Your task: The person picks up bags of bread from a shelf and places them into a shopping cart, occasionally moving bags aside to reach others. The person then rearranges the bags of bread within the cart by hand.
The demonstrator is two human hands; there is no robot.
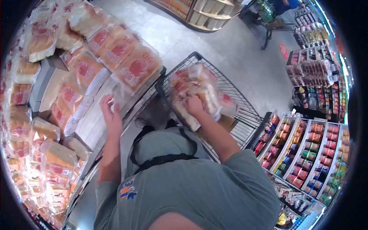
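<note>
My right hand (194, 105) is closed on a clear plastic bag of sliced bread (207, 94), among bagged loaves in a wire shopping cart (245, 126). The bag's neck is partly hidden under my fingers. My left hand (110, 109) is raised over the edge of the bread display, fingers apart and loosely bent, with nothing in it. Nearest to it are bagged loaves with red print (84, 69), lying in rows on the display, and a bare pale shelf surface (100, 109).
A brown cardboard piece (226, 124) lies in the cart. More bagged bread (57, 157) is stacked at the left. Racks of small packaged goods (306, 153) stand at the right. A rounded shelf unit (207, 13) is ahead; another person (274, 9) is with a cart at the upper right.
</note>
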